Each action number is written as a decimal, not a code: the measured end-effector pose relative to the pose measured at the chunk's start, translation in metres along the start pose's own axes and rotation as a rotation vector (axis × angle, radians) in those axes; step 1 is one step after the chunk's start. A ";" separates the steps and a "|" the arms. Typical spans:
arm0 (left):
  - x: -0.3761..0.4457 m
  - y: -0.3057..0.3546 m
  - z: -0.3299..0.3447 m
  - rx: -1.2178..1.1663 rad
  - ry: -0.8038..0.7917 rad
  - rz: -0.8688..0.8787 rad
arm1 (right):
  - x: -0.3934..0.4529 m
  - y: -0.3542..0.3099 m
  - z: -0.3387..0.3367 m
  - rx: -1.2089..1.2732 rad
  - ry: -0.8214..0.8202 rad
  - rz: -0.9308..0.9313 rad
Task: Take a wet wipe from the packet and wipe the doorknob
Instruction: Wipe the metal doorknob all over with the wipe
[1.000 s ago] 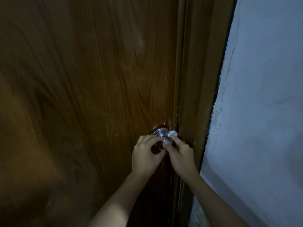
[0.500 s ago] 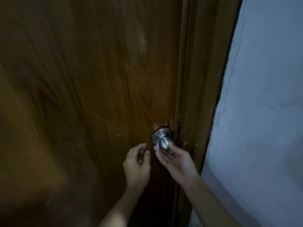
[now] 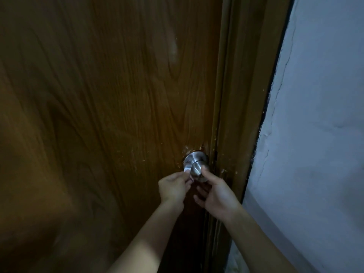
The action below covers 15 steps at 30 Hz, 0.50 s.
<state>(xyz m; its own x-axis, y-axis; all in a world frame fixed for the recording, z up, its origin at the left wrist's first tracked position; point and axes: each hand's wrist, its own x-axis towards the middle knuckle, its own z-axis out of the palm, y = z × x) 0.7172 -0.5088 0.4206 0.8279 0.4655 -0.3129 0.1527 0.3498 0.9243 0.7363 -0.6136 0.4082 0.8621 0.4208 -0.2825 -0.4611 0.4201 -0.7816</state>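
A round brushed-metal doorknob (image 3: 197,164) sticks out of the brown wooden door (image 3: 110,115), near its right edge. My left hand (image 3: 173,187) pinches a small white wet wipe (image 3: 187,172) and presses it against the knob's left underside. My right hand (image 3: 214,192) reaches up from below right, its thumb touching the knob's right side and its fingers curled under the knob. The wipe is mostly hidden by my fingers. The packet is not in view.
The door frame (image 3: 242,115) runs top to bottom just right of the knob. A pale, cracked wall (image 3: 319,134) fills the right side. The light is dim.
The wipe, at the knob's right a second ago, is now in my left hand at the knob's left. Both hands dropped away from the knob, then rose back to it.
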 end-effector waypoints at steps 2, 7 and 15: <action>0.002 0.005 0.004 -0.120 0.013 -0.153 | 0.001 -0.002 0.002 -0.025 0.043 -0.035; 0.003 0.011 0.011 -0.283 -0.007 -0.307 | 0.000 -0.003 0.006 -0.180 0.139 -0.151; 0.002 0.008 0.011 0.154 0.127 0.321 | -0.002 0.000 0.006 -0.195 0.175 -0.202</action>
<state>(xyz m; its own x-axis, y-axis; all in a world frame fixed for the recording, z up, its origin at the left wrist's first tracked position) 0.7259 -0.5138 0.4293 0.7746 0.6322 -0.0173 -0.0166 0.0478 0.9987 0.7331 -0.6100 0.4124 0.9629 0.1926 -0.1892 -0.2428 0.3118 -0.9186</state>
